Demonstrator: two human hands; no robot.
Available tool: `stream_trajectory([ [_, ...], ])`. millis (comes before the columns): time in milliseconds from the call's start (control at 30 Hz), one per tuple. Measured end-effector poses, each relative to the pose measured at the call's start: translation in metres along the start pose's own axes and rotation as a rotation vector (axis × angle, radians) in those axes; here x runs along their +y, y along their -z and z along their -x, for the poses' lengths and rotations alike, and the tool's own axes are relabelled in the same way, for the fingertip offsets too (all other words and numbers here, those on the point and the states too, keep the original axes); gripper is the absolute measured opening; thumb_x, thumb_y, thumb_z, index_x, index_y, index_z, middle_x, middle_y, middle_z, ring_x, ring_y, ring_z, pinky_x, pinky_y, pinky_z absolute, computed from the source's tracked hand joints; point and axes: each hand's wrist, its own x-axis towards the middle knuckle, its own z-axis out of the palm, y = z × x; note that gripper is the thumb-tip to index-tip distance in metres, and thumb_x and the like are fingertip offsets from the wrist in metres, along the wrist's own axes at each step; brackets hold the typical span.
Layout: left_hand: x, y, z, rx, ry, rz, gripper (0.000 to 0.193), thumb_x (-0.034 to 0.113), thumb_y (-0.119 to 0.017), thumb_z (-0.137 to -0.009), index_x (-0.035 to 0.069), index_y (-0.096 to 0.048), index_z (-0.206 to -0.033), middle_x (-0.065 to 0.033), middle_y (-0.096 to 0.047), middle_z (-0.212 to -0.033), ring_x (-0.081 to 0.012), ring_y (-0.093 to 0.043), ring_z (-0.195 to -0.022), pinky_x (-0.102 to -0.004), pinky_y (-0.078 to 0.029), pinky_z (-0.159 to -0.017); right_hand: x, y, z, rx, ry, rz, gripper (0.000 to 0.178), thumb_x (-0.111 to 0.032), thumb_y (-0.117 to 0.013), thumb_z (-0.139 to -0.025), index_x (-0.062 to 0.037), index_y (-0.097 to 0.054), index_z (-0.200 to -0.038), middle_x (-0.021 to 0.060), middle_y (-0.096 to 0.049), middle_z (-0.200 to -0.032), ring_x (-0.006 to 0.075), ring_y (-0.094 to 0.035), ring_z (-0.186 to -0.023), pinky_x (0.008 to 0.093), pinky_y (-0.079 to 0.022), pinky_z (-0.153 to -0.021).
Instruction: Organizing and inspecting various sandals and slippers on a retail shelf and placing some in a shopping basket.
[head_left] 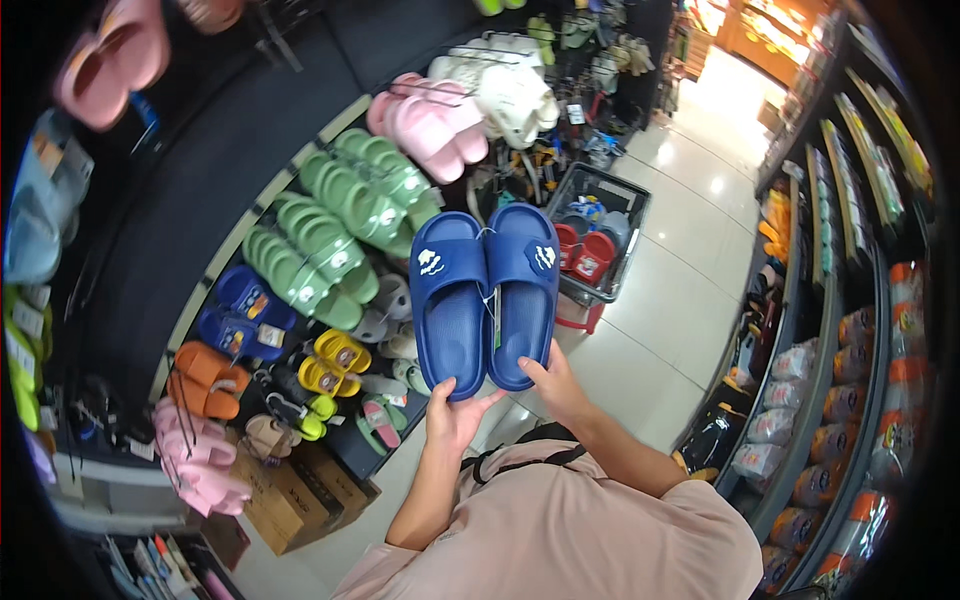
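Note:
I hold up a pair of dark blue slide slippers side by side, each with a small white patch on its strap. My left hand point(452, 412) grips the heel of the left blue slipper point(449, 300). My right hand point(555, 383) holds the heel of the right blue slipper point(522, 290). The soles point up and away from me, and a tag string joins the two. Both slippers hang in the air in front of a display wall of slippers.
A dark display wall point(200, 200) on my left carries rows of green slippers point(340, 225), pink slippers point(430, 120), white, blue, yellow and orange pairs. A wire basket point(600, 235) with red items stands ahead. Shelves of packaged goods point(850, 330) line the right. Cardboard boxes point(290, 500) sit low left.

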Motion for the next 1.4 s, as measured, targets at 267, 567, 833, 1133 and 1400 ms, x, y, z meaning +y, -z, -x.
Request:
stream_trajectory([
  [267,-0.05,-0.033,-0.06,-0.142,0.323,0.019,0.057,0.022,-0.061,-0.085,0.007,-0.043,-0.137,-0.0141,-0.048,-0.139,-0.0314,-0.043,-0.133,-0.0712,-0.034,-0.104,0.008,0.07,-0.009,0.174,0.123,0.071,0.052,-0.014,-0.064,-0.092,-0.001,-0.038,-0.135,0.0121,-0.058,-0.117,0.0162,-0.06,-0.099,0.0297,-0.054,-0.076],
  [567,-0.042,-0.034,-0.118,-0.242,0.421,-0.025,0.054,0.016,-0.06,-0.085,0.005,-0.044,-0.135,-0.0147,-0.048,-0.139,-0.0325,-0.042,-0.133,-0.0674,-0.037,-0.104,0.022,0.098,-0.044,0.202,-0.082,0.144,0.056,-0.019,-0.068,-0.09,-0.0023,-0.037,-0.133,0.0088,-0.059,-0.103,0.0126,-0.06,-0.075,0.0274,-0.053,-0.061],
  [833,-0.006,-0.021,-0.185,-0.161,0.397,-0.032,0.044,0.006,-0.054,-0.087,0.002,-0.048,-0.13,-0.0139,-0.053,-0.132,-0.0321,-0.052,-0.123,-0.0665,-0.038,-0.105,-0.013,0.095,-0.104,0.005,-0.086,0.295,0.05,-0.02,-0.068,-0.089,0.0,-0.045,-0.129,0.0076,-0.061,-0.1,0.0135,-0.062,-0.077,0.0269,-0.052,-0.064],
  [1133,0.057,0.019,-0.225,-0.103,0.332,-0.374,0.054,-0.001,-0.055,-0.083,0.003,-0.042,-0.136,-0.0155,-0.051,-0.133,-0.0367,-0.054,-0.119,-0.0713,-0.041,-0.098,-0.072,0.131,-0.177,0.585,0.273,0.568,0.03,-0.009,-0.063,-0.087,0.0018,-0.063,-0.116,0.0028,-0.061,-0.079,0.0095,-0.056,-0.07,0.0264,-0.046,-0.062],
  [1400,0.062,0.053,-0.246,-0.048,0.507,-0.497,0.054,-0.007,-0.051,-0.083,0.002,-0.043,-0.135,-0.017,-0.052,-0.129,-0.0342,-0.056,-0.114,-0.063,-0.052,-0.09,-0.046,0.131,-0.21,0.24,0.127,0.948,0.016,-0.011,-0.067,-0.085,0.0009,-0.067,-0.096,0.0125,-0.061,-0.079,0.0242,-0.06,-0.072,0.0356,-0.049,-0.068],
])
